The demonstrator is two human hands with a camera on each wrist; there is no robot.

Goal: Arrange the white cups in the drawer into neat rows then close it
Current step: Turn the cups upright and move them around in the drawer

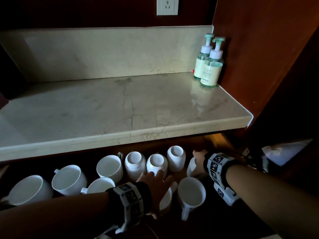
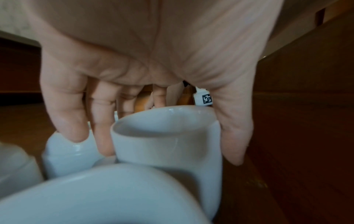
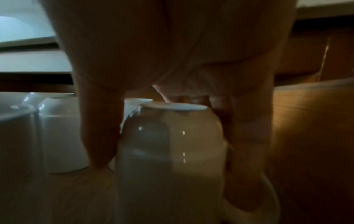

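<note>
Head view, nearest first: my left hand (image 1: 156,188) reached into the open drawer (image 1: 219,140) and lay over an upright white cup (image 1: 166,198), with another upright cup (image 1: 190,191) and its handle just to the right. Left wrist view: my fingers (image 2: 63,115) were spread and pointed down, the thumb (image 2: 234,133) against one side of the upright cup (image 2: 166,141) and a fingertip touching a neighbouring upturned cup (image 2: 65,153); the grasp round the cup was loose, not yet closed. Farther back, my right hand (image 1: 198,161) clasped an inverted cup (image 1: 191,167) near the drawer's right wall. Right wrist view: thumb (image 3: 99,136) on one flank and fingers (image 3: 247,144) curled through the handle side pinched that inverted cup (image 3: 170,159). Beyond my hands, three inverted cups (image 1: 157,163) stood in a row, and upright cups (image 1: 69,179) sat loosely to the left. Farthest, two pump bottles (image 1: 208,66) stood on the marble counter (image 1: 103,107) under a wall socket (image 1: 167,5).
</note>
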